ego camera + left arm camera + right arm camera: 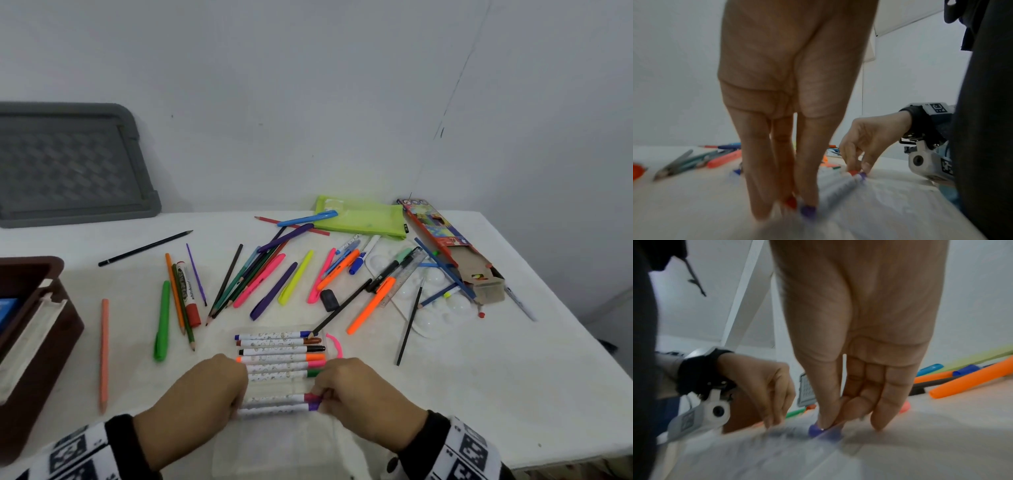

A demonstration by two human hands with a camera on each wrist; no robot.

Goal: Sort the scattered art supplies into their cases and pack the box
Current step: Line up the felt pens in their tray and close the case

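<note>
A clear plastic marker case [270, 386] lies open near the table's front edge, with several white markers side by side in it. At its near end lie a pink-capped marker [274, 398] and a purple-capped marker [274, 408]. My left hand [238, 399] pinches their left ends; in the left wrist view my left hand [793, 206] has its fingertips down on the red and purple tail ends. My right hand [323, 399] pinches the cap end. In the right wrist view my right hand [830, 423] has thumb and fingers on the purple cap [816, 431].
Pens, pencils and highlighters lie scattered across the middle of the table. At the back right are a green pouch [359, 219], a coloured-pencil carton [452, 253] and a white palette [435, 301]. A brown box [34, 342] stands at the left; a grey lid [68, 164] leans on the wall.
</note>
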